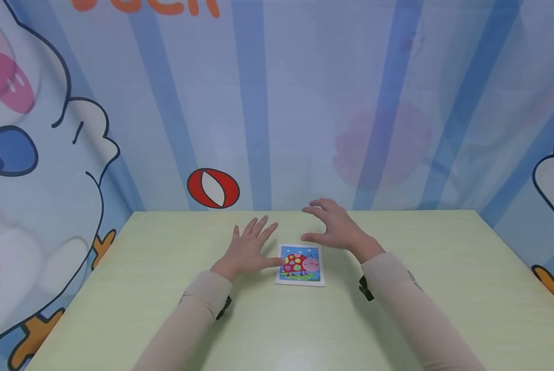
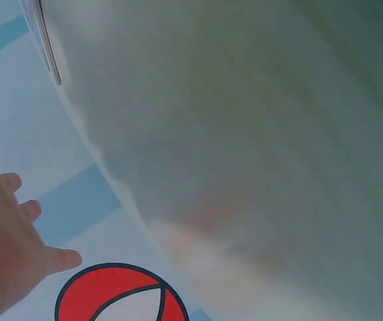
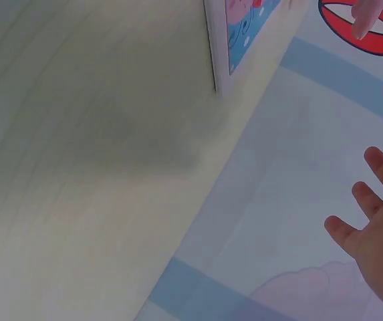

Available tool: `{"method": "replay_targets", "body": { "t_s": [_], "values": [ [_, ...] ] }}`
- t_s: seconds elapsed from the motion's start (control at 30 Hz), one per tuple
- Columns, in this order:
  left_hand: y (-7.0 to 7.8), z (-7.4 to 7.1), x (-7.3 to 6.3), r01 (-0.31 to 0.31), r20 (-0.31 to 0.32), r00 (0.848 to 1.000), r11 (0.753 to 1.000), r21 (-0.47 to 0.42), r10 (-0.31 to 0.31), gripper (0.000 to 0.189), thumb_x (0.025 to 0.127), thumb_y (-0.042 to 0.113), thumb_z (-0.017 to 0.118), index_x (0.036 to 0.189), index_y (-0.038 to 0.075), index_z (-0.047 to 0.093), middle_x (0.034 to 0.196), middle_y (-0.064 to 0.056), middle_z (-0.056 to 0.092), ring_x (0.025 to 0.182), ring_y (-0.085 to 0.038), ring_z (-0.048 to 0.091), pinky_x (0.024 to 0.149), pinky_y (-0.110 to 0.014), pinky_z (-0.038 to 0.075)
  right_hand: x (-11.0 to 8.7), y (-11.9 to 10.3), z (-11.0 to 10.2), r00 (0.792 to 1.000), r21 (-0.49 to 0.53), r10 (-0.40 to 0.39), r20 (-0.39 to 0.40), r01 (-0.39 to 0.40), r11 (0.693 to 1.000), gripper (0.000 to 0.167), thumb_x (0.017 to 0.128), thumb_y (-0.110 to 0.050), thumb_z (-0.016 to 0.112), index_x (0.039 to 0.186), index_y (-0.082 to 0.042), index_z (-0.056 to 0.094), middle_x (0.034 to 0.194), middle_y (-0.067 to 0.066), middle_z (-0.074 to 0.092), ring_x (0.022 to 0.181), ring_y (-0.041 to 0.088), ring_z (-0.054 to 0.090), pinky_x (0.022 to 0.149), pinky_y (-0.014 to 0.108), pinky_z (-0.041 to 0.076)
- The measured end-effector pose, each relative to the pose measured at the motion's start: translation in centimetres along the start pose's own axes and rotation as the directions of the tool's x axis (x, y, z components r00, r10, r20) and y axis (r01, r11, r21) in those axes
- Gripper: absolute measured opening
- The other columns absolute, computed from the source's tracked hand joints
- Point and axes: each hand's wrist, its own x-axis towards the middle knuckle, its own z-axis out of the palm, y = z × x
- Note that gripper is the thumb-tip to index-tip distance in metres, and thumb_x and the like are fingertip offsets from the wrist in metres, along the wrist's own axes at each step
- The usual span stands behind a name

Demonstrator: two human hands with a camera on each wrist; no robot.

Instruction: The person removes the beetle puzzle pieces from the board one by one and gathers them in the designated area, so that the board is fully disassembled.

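Note:
A small square picture board (image 1: pixel 301 266) lies flat on the table, with a pink-faced ladybug on blue and a white border. My left hand (image 1: pixel 246 253) hovers at its left, fingers spread and straight; the thumb reaches over the board's left edge, and whether it touches cannot be told. Above the board's upper right corner, my right hand (image 1: pixel 339 228) is held apart from it, fingers loosely bent and thumb pointing left. Neither hand holds anything. In the right wrist view, a corner of the board (image 3: pixel 244 30) shows at the top, with the spread right hand (image 3: pixel 378 231) at the right.
The pale yellow-green table (image 1: pixel 420 288) ends at a blue striped cloth backdrop (image 1: pixel 295 103) printed with cartoon figures. A red and white ball shape (image 1: pixel 230 190) is printed on that cloth just above the table's far edge. Dark clips show under both cuffs.

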Motion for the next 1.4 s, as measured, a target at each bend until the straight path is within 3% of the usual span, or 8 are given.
{"method": "replay_targets", "body": {
  "t_s": [0.37, 0.63, 0.83, 1.13, 1.4],
  "values": [
    [0.1, 0.0, -0.1, 0.018, 0.115, 0.993, 1.000, -0.017, -0.016, 0.090, 0.082, 0.064, 0.061, 0.153, 0.022, 0.027, 0.161, -0.007, 0.018, 0.147, -0.035, 0.013, 0.110, -0.070, 0.008, 1.3, -0.9, 2.8, 0.997, 0.044, -0.018, 0.071, 0.015, 0.999, 0.061, 0.084, -0.042, 0.072, 0.135, -0.012, 0.056, 0.136, 0.014, 0.049, 0.127, 0.034, 0.039, 0.103, 0.058, 0.036],
    [0.1, 0.7, 0.2, 0.024, 0.167, 0.986, 1.000, 0.009, -0.025, 0.091, 0.081, 0.067, 0.059, 0.154, 0.022, 0.026, 0.161, -0.006, 0.017, 0.147, -0.035, 0.013, 0.110, -0.070, 0.010, 1.7, -1.5, 4.5, 0.987, 0.119, 0.017, 0.163, -0.037, 0.992, 0.052, 0.085, -0.031, 0.073, 0.131, -0.011, 0.059, 0.132, 0.011, 0.050, 0.123, 0.031, 0.041, 0.101, 0.050, 0.042],
    [0.4, 0.7, 0.2, 0.021, 0.191, 0.981, 1.000, 0.014, -0.023, 0.090, 0.082, 0.066, 0.058, 0.153, 0.020, 0.029, 0.161, -0.007, 0.019, 0.146, -0.036, 0.014, 0.109, -0.070, 0.012, 1.9, -1.7, 5.6, 0.972, 0.165, 0.071, 0.224, -0.110, 0.980, 0.047, 0.086, -0.028, 0.073, 0.129, -0.015, 0.061, 0.129, 0.008, 0.050, 0.122, 0.028, 0.043, 0.102, 0.048, 0.042],
    [0.4, 0.8, -0.1, 0.021, 0.219, 0.975, 0.999, 0.029, -0.027, 0.089, 0.082, 0.068, 0.057, 0.153, 0.019, 0.030, 0.161, -0.007, 0.019, 0.147, -0.035, 0.014, 0.109, -0.070, 0.012, 2.4, -1.8, 6.5, 0.954, 0.216, 0.097, 0.284, -0.162, 0.963, 0.041, 0.086, -0.026, 0.073, 0.124, -0.013, 0.063, 0.116, 0.006, 0.054, 0.105, 0.024, 0.053, 0.095, 0.043, 0.047],
    [0.5, 0.7, -0.2, 0.019, 0.226, 0.974, 0.999, 0.025, -0.025, 0.088, 0.083, 0.066, 0.058, 0.152, 0.020, 0.031, 0.160, -0.008, 0.020, 0.146, -0.035, 0.015, 0.109, -0.070, 0.013, 2.7, -1.8, 6.5, 0.943, 0.230, 0.118, 0.311, -0.195, 0.953, 0.039, 0.085, -0.024, 0.074, 0.121, -0.011, 0.065, 0.110, 0.005, 0.054, 0.101, 0.022, 0.055, 0.093, 0.041, 0.048]
  ]
}}
